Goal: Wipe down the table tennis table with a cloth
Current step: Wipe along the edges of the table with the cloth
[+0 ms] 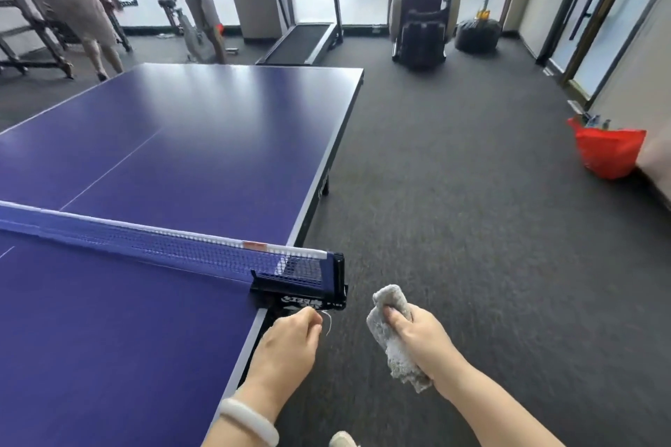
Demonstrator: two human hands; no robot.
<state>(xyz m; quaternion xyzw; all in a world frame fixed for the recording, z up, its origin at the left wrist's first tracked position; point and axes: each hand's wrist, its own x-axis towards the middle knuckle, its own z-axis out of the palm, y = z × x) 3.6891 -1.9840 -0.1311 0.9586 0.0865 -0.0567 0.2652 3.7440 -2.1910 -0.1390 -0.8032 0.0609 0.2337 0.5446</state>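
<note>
A blue table tennis table (163,141) fills the left half of the head view, with a net (174,247) stretched across it. The net ends in a black clamp post (336,278) at the table's right edge. My right hand (421,337) grips a folded grey cloth (388,330) off the table, over the carpet. My left hand (290,341) is just below the clamp, fingers curled, pinching a thin white string (328,323) that hangs from the net post.
Dark grey carpet (472,229) lies to the right of the table. A red bag (606,149) sits by the right wall. A treadmill (305,36), a massage chair (425,18) and a punching bag stand stay at the far end. Two people stand at the far left.
</note>
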